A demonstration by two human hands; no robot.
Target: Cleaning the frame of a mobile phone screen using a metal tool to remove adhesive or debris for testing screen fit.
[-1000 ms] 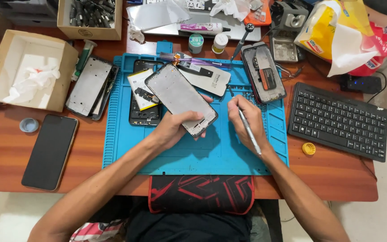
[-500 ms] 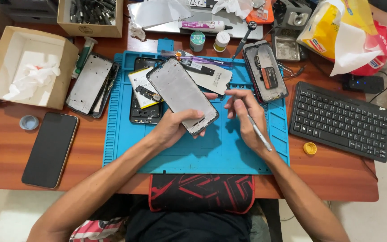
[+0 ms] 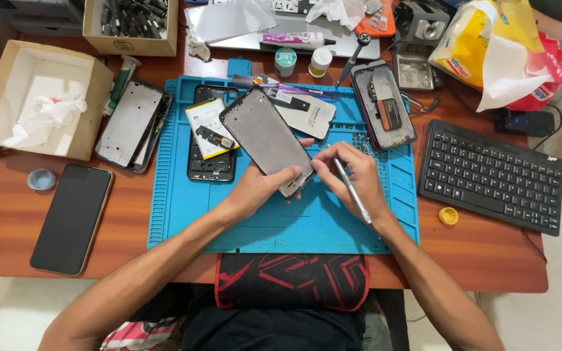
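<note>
Grey flat phone frame panel (image 3: 268, 140) gripped at its near end by left hand (image 3: 258, 188), long axis running up-left away from the hands. Right hand (image 3: 352, 179), just right of that end, pinches thin silver metal tool (image 3: 352, 190), fingertips touching the frame's corner. Blue silicone work mat (image 3: 307, 227) beneath. Yellow tissue package (image 3: 469, 39) far up-right; white-labelled black battery (image 3: 208, 127) left.

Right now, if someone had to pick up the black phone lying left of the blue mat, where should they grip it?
Probably by the two long edges of the black phone, pinched from above near its middle. It lies flat, screen up, on the wooden table with both long sides free; the small blue cap sits clear of its top corner.
</note>
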